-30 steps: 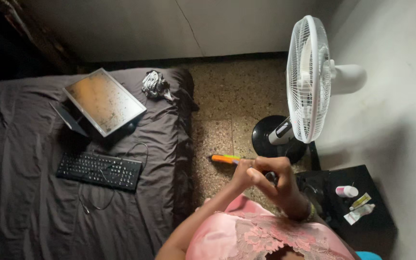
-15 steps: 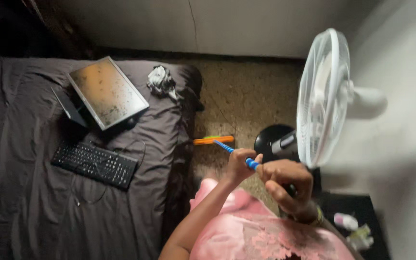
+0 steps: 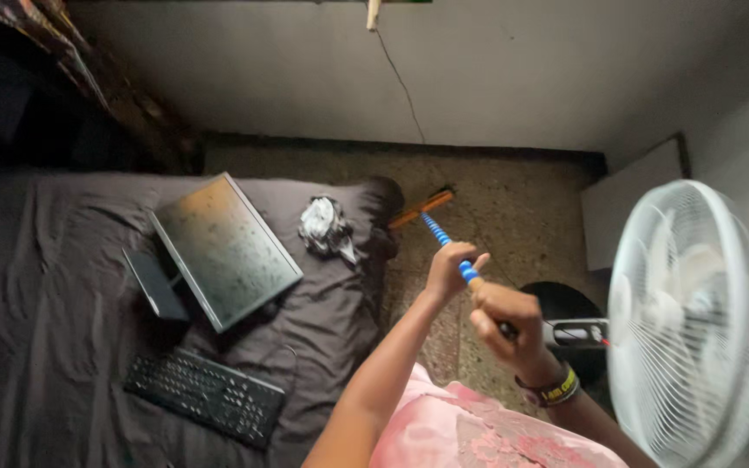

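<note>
Speckled stone floor beside a low bed — both hands on a broom handle.

Left hand (image 3: pixel 450 267) is closed round the blue-and-white striped broom handle (image 3: pixel 440 237) further down the shaft, and the right hand (image 3: pixel 503 322) grips it nearer the body; the orange broom head (image 3: pixel 423 208) rests on the floor (image 3: pixel 513 217) at the corner of the dark mattress (image 3: pixel 62 286). A monitor (image 3: pixel 223 250), black keyboard (image 3: pixel 205 397) and crumpled cloth (image 3: pixel 326 227) lie on the bedding, and a white standing fan (image 3: pixel 691 321) sits close on the right. To sweep well here, I'd judge short strokes drawn toward the body best — keeping the head flat and clear of the fan's base.
</note>
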